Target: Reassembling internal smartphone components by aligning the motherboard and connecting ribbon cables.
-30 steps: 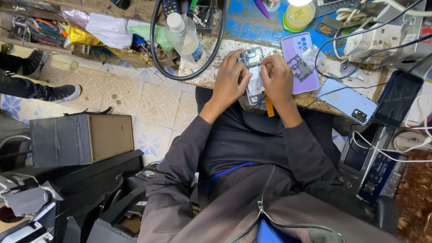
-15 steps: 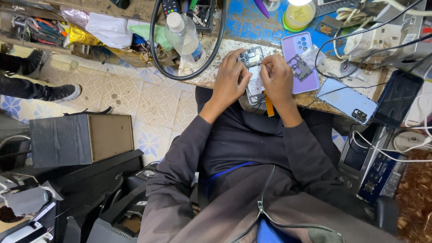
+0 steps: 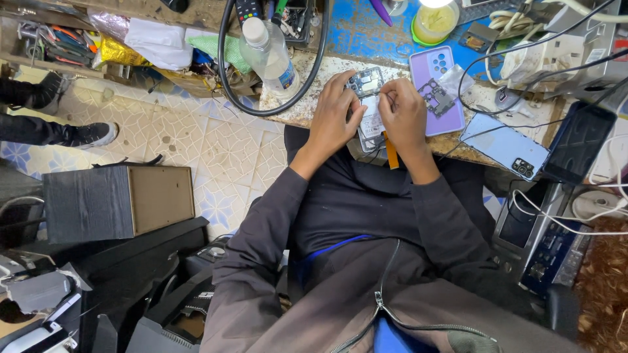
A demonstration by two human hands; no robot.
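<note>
Lilac phone case [image 3: 437,98], orange ribbon cable [image 3: 391,151]

Crowded bench, little free room

A plastic bottle [image 3: 269,57] and looped black cable [image 3: 226,72] blocked the left; a purple phone case [image 3: 428,68] crowded the right, bare bench [image 3: 314,108] between.

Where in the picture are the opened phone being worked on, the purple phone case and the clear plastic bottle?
opened phone [image 3: 367,85], head view: on its exposed upper circuit area, between the hands.
purple phone case [image 3: 428,68], head view: on its upper part near the camera holes.
clear plastic bottle [image 3: 269,59], head view: on the middle of its body.
</note>
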